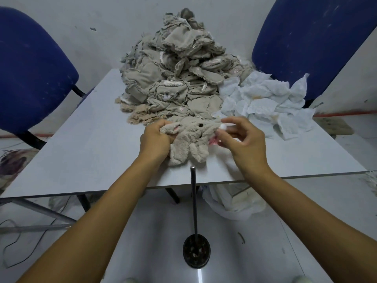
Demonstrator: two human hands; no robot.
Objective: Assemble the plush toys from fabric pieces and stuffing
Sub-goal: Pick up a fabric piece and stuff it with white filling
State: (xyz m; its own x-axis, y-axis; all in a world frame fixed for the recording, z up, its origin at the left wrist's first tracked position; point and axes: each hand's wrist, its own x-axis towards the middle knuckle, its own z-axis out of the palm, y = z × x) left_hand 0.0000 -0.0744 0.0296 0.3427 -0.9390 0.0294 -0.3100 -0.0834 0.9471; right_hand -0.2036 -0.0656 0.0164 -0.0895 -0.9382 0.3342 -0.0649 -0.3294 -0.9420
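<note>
Fingers [163,137] of left hand [156,140] clamped round plush rabbit [190,139] on tabletop [91,144]; right hand [243,137] pinching white stuffing [223,126]. Stuffing step; next, probably pushing wad inside.

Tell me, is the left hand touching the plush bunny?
Touching. The head view shows the left hand gripping the plush bunny at its ear end, fingers curled into the fabric.

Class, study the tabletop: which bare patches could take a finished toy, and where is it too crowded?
Bare: the table's left side, from the beige fabric pile to the near edge beside the left hand; also the near right corner, below the white pouches. Crowded: the far middle and right, and around the plush bunny and right hand.
</note>
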